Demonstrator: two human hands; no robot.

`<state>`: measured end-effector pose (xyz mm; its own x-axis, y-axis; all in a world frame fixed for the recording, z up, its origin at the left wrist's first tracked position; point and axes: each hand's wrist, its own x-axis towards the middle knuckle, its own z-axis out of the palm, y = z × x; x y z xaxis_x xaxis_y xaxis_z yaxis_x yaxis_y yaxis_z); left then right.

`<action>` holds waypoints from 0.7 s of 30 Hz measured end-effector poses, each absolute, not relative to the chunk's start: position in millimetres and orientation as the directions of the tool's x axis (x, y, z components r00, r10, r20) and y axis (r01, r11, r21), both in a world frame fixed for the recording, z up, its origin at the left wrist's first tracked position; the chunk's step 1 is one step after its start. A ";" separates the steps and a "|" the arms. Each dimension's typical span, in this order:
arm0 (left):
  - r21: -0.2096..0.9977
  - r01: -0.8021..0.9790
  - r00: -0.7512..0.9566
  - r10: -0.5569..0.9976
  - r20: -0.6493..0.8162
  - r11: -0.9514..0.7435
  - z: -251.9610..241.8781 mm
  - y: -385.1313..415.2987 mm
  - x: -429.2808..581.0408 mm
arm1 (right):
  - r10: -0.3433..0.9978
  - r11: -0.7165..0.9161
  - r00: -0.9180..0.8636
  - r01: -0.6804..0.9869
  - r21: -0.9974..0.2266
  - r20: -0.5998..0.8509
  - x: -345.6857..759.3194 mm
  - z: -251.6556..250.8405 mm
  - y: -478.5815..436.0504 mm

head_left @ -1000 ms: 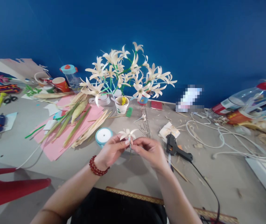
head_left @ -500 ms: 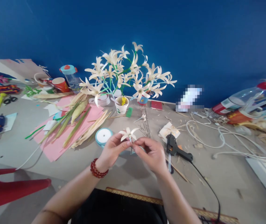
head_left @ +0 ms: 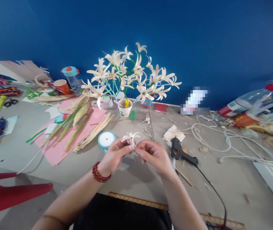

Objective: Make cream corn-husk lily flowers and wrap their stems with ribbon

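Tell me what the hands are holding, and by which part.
A pale flower, held near the top of its stem by the left hand. The right hand is close at the stem; whether it grips too cannot be told.

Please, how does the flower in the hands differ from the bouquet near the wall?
The held flower is a single bloom; the bouquet has many. The held flower is in the left hand, the right hand beside it; the bouquet spreads untouched before the wall. Both have pale, narrow, curving petals.

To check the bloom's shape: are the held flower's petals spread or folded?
Spread: the flower has pale petals fanning outward to both sides above the left hand.
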<state>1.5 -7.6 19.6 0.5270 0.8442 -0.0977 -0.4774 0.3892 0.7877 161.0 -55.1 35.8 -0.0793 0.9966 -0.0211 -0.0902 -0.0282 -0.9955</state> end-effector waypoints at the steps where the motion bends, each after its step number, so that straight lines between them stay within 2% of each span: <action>1: 0.774 -0.486 0.534 0.839 -0.104 0.405 19.8 -7.6 1.3 | 0.995 -0.044 -0.092 -0.128 -0.991 -0.032 160.5 34.8 -54.9; 9: 0.700 -0.515 0.606 0.787 -0.110 0.494 18.4 -8.6 1.2 | 0.995 -0.069 -0.094 -0.271 -0.960 -0.045 153.7 29.6 -52.9; 14: 0.690 -0.510 0.665 0.744 -0.062 0.513 22.0 -10.5 1.6 | 0.996 -0.036 -0.085 -0.270 -0.962 -0.014 150.4 30.7 -54.3; 21: 0.693 -0.525 0.658 0.752 -0.038 0.494 22.8 -11.3 1.0 | 0.998 0.034 -0.047 -0.224 -0.974 0.045 149.2 29.0 -56.6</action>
<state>1.0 -11.3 22.8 0.6577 0.7523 -0.0379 -0.5251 0.4940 0.6930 149.2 -56.6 29.0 -0.0473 0.9978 0.0455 -0.2243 0.0338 -0.9739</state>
